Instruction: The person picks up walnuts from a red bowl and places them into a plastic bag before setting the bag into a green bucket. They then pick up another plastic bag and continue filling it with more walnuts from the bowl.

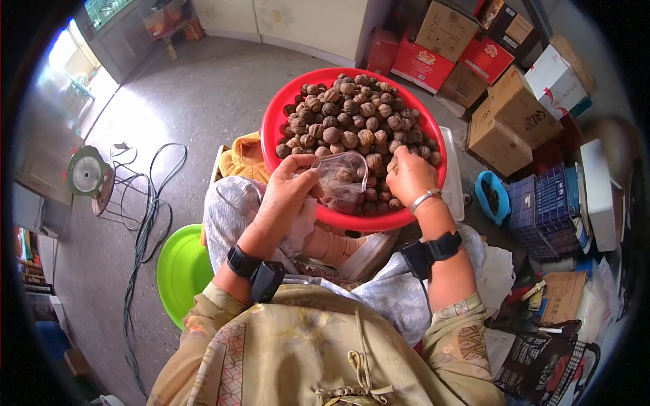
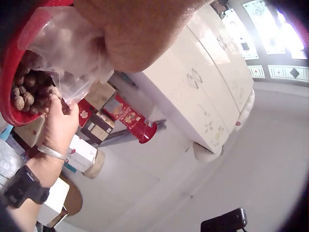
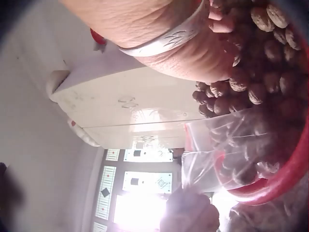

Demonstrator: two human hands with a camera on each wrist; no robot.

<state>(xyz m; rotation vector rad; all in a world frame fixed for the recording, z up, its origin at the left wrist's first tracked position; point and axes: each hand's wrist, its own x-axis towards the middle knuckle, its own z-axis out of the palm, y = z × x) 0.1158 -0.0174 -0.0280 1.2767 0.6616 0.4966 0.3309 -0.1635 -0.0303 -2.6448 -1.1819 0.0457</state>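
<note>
My left hand (image 1: 290,193) pinches the rim of a clear plastic bag (image 1: 340,177), holding it over the near left part of a red basin (image 1: 269,128). Walnuts (image 1: 352,111) fill the basin in a heap, and brown walnuts show in the bag. On the heap's near right side, my right hand (image 1: 413,177) has its fingers curled down among the walnuts. The right wrist view shows brown shells between those fingers (image 3: 222,24) and the palm, the grip partly hidden. The bag's mouth (image 3: 188,145) faces the right hand, a short way from it.
A green basin (image 1: 179,271) stands on the floor at left, near dark cables (image 1: 145,223) and a round fan-like device (image 1: 88,172). Cardboard boxes (image 1: 504,122) are stacked at right, with a blue bowl (image 1: 500,210) and a dark blue crate (image 1: 542,210). An orange cloth (image 1: 242,159) lies beside the red basin.
</note>
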